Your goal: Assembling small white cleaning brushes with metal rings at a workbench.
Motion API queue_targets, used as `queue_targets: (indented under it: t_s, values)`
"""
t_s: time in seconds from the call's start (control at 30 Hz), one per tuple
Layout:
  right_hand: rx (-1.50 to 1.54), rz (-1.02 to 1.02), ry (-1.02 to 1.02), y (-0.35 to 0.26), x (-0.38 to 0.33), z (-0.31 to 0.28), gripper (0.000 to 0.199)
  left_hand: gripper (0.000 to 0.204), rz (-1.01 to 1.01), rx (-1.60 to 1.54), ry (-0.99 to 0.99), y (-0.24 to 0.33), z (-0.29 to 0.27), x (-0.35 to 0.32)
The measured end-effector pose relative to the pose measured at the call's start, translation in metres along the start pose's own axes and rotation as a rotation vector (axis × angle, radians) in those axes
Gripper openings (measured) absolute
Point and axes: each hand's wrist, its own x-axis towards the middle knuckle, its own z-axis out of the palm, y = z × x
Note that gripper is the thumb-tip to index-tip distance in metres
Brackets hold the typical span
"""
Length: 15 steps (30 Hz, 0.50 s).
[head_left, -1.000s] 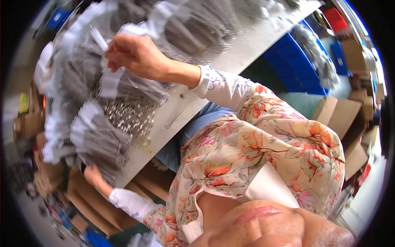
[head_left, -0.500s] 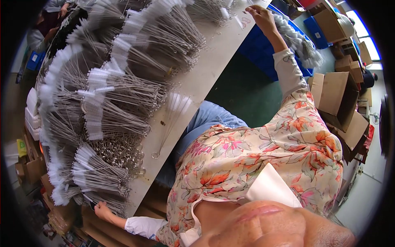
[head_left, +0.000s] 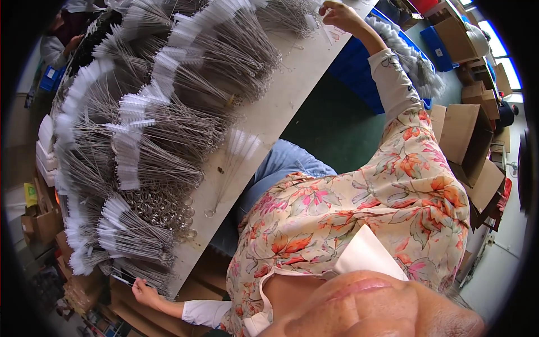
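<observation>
Piles of wire-handled brushes [head_left: 191, 112], with white bristle heads and looped ends, cover the table [head_left: 269, 118]. At the lower left, by the table's end, my left hand [head_left: 146, 293] is closed on a slim white brush [head_left: 121, 279], whose tip points away from the fingers. My right hand [head_left: 343, 18] reaches to the far end of the table. Its fingertips are pinched beside the far brushes, and what they hold, if anything, is too small to make out. A few separate brushes [head_left: 227, 171] lie along the near edge, in front of me.
Loose metal rings [head_left: 182, 216] are heaped among the piles. A blue crate [head_left: 351, 73] holding more brushes [head_left: 412, 64] stands beyond the table at right. Cardboard boxes [head_left: 463, 140] are stacked on the right. Another person's hand [head_left: 74, 44] shows at the upper left.
My right hand has shifted left over the far end of the table. My left hand has moved slightly right and down, the slim white brush moving with it.
</observation>
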Motion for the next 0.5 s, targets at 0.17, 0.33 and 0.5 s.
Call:
queue_targets:
  t_s: [0.17, 0.33, 0.5]
  values:
    - [-0.279, 0.08, 0.07, -0.009, 0.004, 0.018, 0.022, 0.016, -0.012, -0.216, -0.037, 0.029, 0.004, -0.053]
    - [0.001, 0.393, -0.041, -0.046, 0.001, -0.006, 0.026, 0.017, -0.03, -0.298, -0.097, 0.044, 0.002, -0.077]
    - [0.403, 0.238, -0.01, -0.099, 0.024, -0.03, 0.018, 0.018, 0.015, -0.46, -0.121, 0.052, 0.016, -0.104]
